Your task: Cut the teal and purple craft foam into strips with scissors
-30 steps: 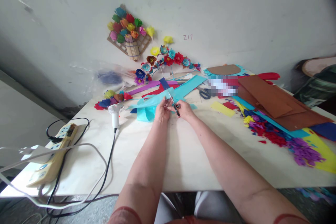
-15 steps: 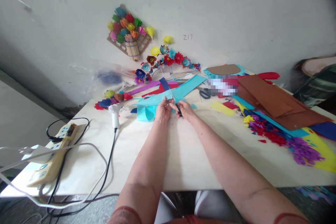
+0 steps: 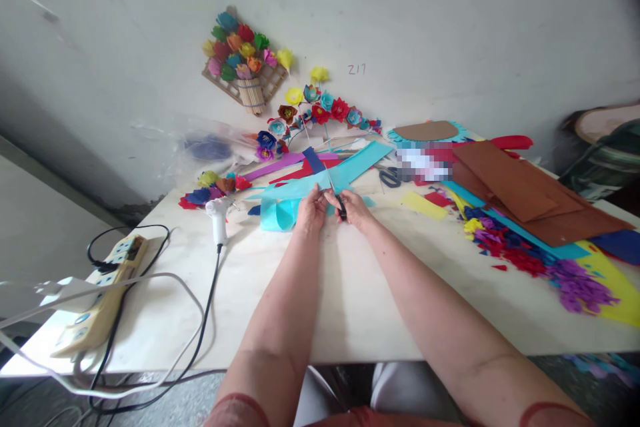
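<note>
My right hand point(image 3: 354, 209) is closed round the black handles of a pair of scissors point(image 3: 342, 207), whose blades point away from me. Close beside it, my left hand point(image 3: 312, 210) pinches a turquoise paper strip point(image 3: 278, 215) that curls over to its left. The scissor blades lie against the turquoise paper between my hands; the exact spot of contact is too small to make out. Just beyond lie a long turquoise strip point(image 3: 371, 159), a dark blue strip point(image 3: 314, 161) and a red piece point(image 3: 327, 165).
A white glue gun point(image 3: 218, 223) stands to the left, its cord running towards a power strip point(image 3: 107, 297). Paper flowers point(image 3: 340, 109) line the back. Brown sheets point(image 3: 530, 187), coloured scraps point(image 3: 515, 257) and dark-handled scissors point(image 3: 390, 177) lie to the right on the table point(image 3: 370, 320).
Hardly anything differs. My right hand and the scissors have shifted very slightly; the left hand keeps its place on the turquoise paper.
</note>
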Tool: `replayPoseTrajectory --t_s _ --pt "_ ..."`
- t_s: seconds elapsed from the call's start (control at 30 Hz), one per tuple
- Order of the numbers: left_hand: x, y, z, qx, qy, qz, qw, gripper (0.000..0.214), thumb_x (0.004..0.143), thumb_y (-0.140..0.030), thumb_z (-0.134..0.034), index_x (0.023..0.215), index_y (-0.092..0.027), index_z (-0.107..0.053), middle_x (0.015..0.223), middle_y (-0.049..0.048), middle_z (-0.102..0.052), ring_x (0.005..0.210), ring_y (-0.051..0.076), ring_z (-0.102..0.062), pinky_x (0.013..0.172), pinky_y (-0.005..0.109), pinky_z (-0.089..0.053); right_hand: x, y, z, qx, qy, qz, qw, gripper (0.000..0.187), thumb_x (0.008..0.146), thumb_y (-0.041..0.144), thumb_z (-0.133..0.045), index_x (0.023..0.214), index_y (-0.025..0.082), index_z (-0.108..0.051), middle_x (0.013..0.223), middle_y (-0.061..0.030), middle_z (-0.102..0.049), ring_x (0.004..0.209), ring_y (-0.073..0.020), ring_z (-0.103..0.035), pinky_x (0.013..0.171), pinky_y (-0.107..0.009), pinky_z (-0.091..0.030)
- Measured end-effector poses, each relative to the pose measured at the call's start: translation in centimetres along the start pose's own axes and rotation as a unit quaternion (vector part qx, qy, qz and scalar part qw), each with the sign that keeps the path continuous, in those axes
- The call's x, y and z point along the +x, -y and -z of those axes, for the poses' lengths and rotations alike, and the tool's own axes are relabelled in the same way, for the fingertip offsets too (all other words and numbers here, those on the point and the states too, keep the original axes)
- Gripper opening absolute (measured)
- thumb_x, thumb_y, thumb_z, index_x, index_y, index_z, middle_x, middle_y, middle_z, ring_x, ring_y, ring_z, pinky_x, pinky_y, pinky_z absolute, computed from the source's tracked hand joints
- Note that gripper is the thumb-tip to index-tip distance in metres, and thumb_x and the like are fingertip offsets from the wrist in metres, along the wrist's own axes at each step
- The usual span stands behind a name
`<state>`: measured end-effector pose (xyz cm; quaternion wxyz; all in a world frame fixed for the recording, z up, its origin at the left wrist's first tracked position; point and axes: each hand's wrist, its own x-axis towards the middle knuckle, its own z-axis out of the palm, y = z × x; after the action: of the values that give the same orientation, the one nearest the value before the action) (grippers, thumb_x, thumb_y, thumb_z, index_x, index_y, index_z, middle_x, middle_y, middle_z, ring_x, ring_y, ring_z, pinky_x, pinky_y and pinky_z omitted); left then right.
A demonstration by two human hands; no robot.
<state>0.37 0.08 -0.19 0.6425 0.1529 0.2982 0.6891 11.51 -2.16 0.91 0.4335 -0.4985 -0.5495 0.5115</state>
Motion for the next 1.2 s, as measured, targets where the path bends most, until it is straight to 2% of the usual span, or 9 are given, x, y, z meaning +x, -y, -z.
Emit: replayPoseTrajectory --t_s 0.23,0.43,0.73,1.03,1.2 --pt "-0.2 -0.1 -0.2 0.005 -0.008 0.000 1.000 0.018 0.084 -0.017 -0.056 0.067 -0.013 -0.060 0.062 0.0042 -0.063 0.073 0.015 -0.067 0.080 0.026 -0.050 0.0 0.0 0.0 0.001 0.006 0.004 1.000 0.043 0.065 0.056 -0.067 0.069 0.019 -0.045 0.046 0.0051 -0.053 0.034 -0.0079 -0.049 0.031 -0.016 -0.030" --pt "0.0 0.0 0.0 0.005 0.004 -0.003 1.000 0.017 0.084 -0.011 -0.053 0.068 -0.012 -0.061 0.062 0.0040 -0.064 0.065 0.013 -0.065 0.079 0.025 -0.050 0.1 0.1 0.0 0.018 0.005 -0.001 1.000 0.042 0.064 0.055 -0.068 0.070 0.019 -0.046 0.045 0.0051 -0.053 0.033 -0.0078 -0.049 0.030 -0.016 -0.029" --pt "0.2 0.1 0.1 0.012 0.008 -0.002 1.000 0.019 0.083 -0.020 -0.057 0.066 -0.012 -0.060 0.062 0.0040 -0.064 0.066 0.014 -0.066 0.077 0.026 -0.050 0.2 -0.3 -0.2 0.028 0.005 0.021 0.999 0.040 0.065 0.052 -0.068 0.071 0.019 -0.046 0.043 0.0062 -0.052 0.032 -0.0074 -0.047 0.030 -0.015 -0.027" --pt "-0.1 -0.1 -0.2 0.004 -0.013 0.008 1.000 0.015 0.082 -0.015 -0.057 0.068 -0.012 -0.058 0.063 0.0061 -0.063 0.072 0.016 -0.067 0.078 0.026 -0.051 0.9 -0.9 -0.4 0.039 -0.017 0.043 0.998 0.034 0.062 0.040 -0.074 0.069 0.018 -0.049 0.040 0.0079 -0.049 0.029 -0.0076 -0.043 0.032 -0.019 -0.034" --pt "-0.1 -0.1 -0.2 -0.016 -0.019 0.003 1.000 0.015 0.083 -0.012 -0.055 0.068 -0.013 -0.054 0.052 0.0005 -0.055 0.064 0.015 -0.065 0.074 0.025 -0.053 1.5 -1.4 -0.5 0.033 -0.034 0.030 0.998 0.034 0.061 0.038 -0.075 0.068 0.019 -0.048 0.038 0.0087 -0.047 0.026 -0.0079 -0.041 0.029 -0.020 -0.034"
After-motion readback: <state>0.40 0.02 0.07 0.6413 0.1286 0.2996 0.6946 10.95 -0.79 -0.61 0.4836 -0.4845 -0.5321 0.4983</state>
